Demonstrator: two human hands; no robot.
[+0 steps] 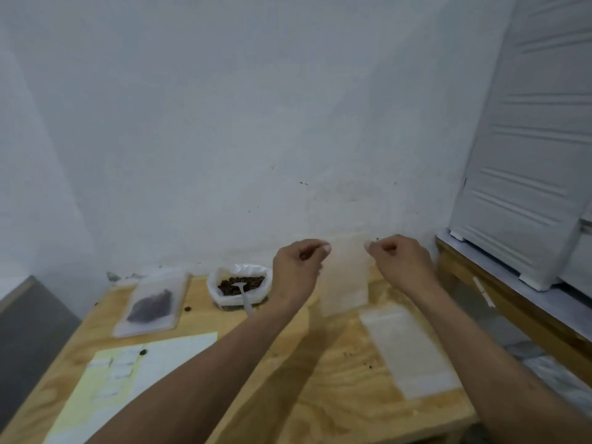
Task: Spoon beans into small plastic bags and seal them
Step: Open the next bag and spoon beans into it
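Bag (347, 274) hangs upright between my hands, long axis vertical, mouth up, above the table (320, 395). My left hand (296, 267) pinches its top left corner, thumb and forefinger together, other fingers curled; my right hand (400, 261) pinches the top right corner the same way. Left of my left hand sits the tub of beans (238, 285) with a spoon (245, 299) in it, a filled bag (150, 304) farther left. Below my right wrist lie flat bags (407, 347). Writing on the paper (128, 373) near my left forearm is too blurred to read.

No text can be read; the marks on the paper sheet (128, 373) are too blurred.
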